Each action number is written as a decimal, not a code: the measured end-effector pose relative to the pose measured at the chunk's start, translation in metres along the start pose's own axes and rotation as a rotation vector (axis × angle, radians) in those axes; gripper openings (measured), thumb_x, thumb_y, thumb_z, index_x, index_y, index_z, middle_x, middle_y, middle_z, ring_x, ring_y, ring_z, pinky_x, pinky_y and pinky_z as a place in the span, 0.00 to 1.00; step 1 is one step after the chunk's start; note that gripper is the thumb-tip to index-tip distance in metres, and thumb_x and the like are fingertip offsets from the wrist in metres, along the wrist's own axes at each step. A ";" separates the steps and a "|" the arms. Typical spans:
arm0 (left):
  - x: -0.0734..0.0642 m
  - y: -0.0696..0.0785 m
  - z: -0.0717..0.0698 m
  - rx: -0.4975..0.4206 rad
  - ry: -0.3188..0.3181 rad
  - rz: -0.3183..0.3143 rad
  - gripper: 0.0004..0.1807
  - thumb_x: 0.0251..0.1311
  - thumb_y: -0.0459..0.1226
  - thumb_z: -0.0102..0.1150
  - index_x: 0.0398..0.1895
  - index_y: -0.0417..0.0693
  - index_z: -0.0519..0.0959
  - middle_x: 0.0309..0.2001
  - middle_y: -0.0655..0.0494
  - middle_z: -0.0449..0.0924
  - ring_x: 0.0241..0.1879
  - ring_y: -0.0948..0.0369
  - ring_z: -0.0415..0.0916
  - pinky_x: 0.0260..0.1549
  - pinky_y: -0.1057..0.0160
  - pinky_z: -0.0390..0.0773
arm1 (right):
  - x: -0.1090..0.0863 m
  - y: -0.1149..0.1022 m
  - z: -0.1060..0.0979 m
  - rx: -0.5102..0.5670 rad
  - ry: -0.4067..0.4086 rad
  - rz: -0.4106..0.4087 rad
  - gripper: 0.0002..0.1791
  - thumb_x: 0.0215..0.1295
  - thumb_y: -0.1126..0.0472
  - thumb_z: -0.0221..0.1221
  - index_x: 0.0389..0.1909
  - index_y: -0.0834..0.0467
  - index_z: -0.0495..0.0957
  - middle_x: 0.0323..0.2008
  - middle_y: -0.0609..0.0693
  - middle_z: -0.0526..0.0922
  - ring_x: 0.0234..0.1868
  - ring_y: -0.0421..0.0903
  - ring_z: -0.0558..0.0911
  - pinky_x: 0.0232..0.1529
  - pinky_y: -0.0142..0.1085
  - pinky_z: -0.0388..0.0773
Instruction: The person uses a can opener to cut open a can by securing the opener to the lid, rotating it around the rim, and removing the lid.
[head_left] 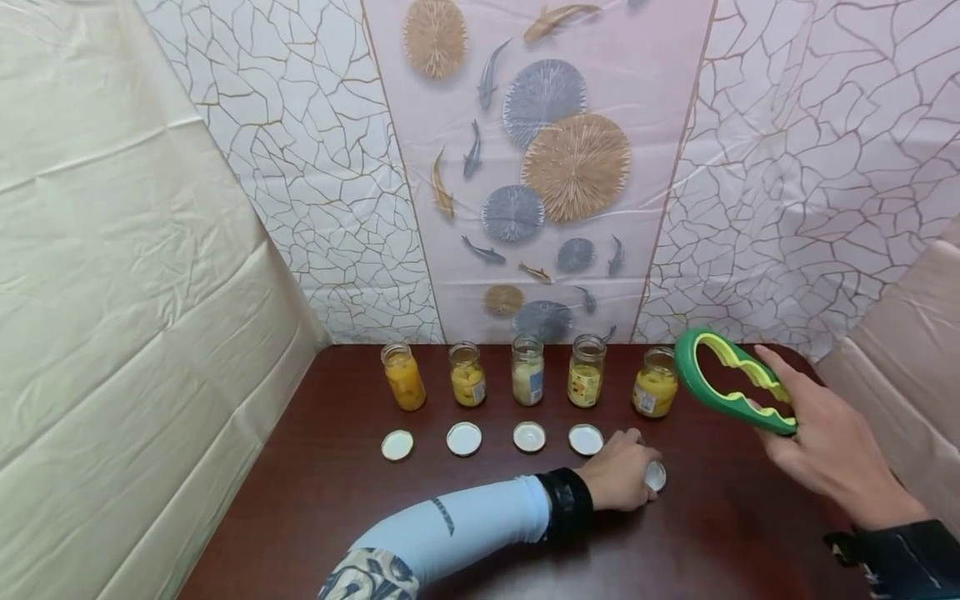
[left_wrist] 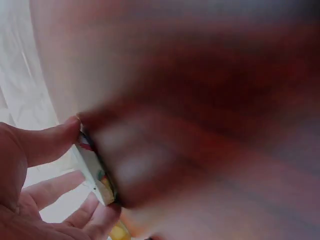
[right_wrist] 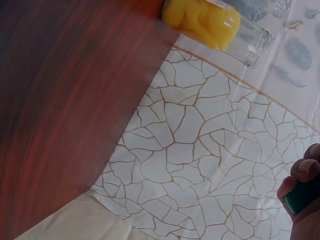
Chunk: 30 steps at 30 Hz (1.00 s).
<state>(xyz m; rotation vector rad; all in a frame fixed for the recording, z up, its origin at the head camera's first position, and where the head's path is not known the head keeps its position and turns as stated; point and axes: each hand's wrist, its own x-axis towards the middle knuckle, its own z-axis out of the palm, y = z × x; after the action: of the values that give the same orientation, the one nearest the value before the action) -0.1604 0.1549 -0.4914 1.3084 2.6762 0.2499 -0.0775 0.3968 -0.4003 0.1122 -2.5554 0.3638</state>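
Observation:
My left hand (head_left: 621,473) pinches the rim of a jar lid (head_left: 656,476) at the table, in front of the rightmost jar. In the left wrist view the lid (left_wrist: 95,172) stands edge-on between the thumb and fingers of the left hand (left_wrist: 45,205). My right hand (head_left: 832,433) grips a green jar opener (head_left: 720,400) with lime-green scalloped inner edges, raised at the right. Only part of the opener (right_wrist: 302,194) shows in the right wrist view. Beyond the left hand is an open jar of yellow fruit (head_left: 655,393).
Several more open glass jars stand in a row along the back, among them an orange-filled jar (head_left: 405,379) and a pale-filled jar (head_left: 528,375). Lids lie before them, including a white lid (head_left: 464,438) and another lid (head_left: 586,439). A patterned cloth (head_left: 360,208) hangs behind the dark red table (head_left: 315,500).

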 end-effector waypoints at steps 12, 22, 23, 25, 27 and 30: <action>0.033 -0.006 0.005 0.023 0.090 -0.043 0.29 0.63 0.58 0.74 0.67 0.68 0.83 0.56 0.72 0.83 0.59 0.73 0.73 0.58 0.74 0.67 | -0.004 -0.001 0.004 -0.008 -0.037 0.036 0.59 0.50 0.61 0.73 0.85 0.49 0.56 0.56 0.69 0.81 0.43 0.64 0.80 0.34 0.55 0.73; 0.040 -0.005 0.009 0.012 0.074 -0.055 0.33 0.63 0.56 0.74 0.71 0.67 0.79 0.61 0.71 0.82 0.59 0.72 0.75 0.60 0.74 0.69 | -0.006 0.001 0.008 -0.009 -0.036 0.046 0.58 0.53 0.60 0.73 0.85 0.49 0.57 0.53 0.69 0.81 0.41 0.64 0.80 0.32 0.53 0.72; 0.041 -0.005 0.009 0.006 0.070 -0.054 0.34 0.63 0.56 0.74 0.72 0.66 0.78 0.61 0.71 0.81 0.59 0.71 0.75 0.60 0.74 0.70 | -0.006 0.001 0.008 -0.010 -0.035 0.044 0.58 0.52 0.61 0.73 0.85 0.49 0.57 0.53 0.69 0.81 0.41 0.64 0.80 0.32 0.52 0.72; 0.043 -0.006 0.010 -0.023 0.062 -0.063 0.35 0.62 0.55 0.75 0.73 0.65 0.77 0.63 0.69 0.81 0.59 0.68 0.76 0.60 0.73 0.72 | -0.006 0.000 0.009 -0.009 -0.032 0.041 0.57 0.52 0.61 0.73 0.85 0.49 0.57 0.53 0.69 0.81 0.40 0.63 0.80 0.31 0.51 0.72; 0.039 -0.006 0.004 -0.073 0.045 -0.079 0.38 0.62 0.55 0.75 0.75 0.64 0.75 0.65 0.66 0.80 0.61 0.66 0.76 0.61 0.72 0.74 | -0.006 -0.001 0.009 -0.011 -0.033 0.039 0.57 0.53 0.61 0.72 0.85 0.49 0.57 0.53 0.69 0.81 0.40 0.62 0.80 0.32 0.50 0.71; 0.027 -0.008 -0.009 -0.165 0.029 -0.103 0.41 0.61 0.55 0.76 0.77 0.64 0.73 0.68 0.64 0.78 0.65 0.66 0.77 0.62 0.71 0.76 | -0.005 -0.002 0.009 -0.013 -0.037 0.039 0.57 0.53 0.61 0.72 0.85 0.49 0.57 0.52 0.68 0.81 0.40 0.62 0.80 0.32 0.49 0.71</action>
<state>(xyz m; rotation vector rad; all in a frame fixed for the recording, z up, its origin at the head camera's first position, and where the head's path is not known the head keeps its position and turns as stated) -0.1847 0.1705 -0.4862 1.1243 2.6700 0.4691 -0.0778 0.3924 -0.4097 0.0643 -2.5989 0.3629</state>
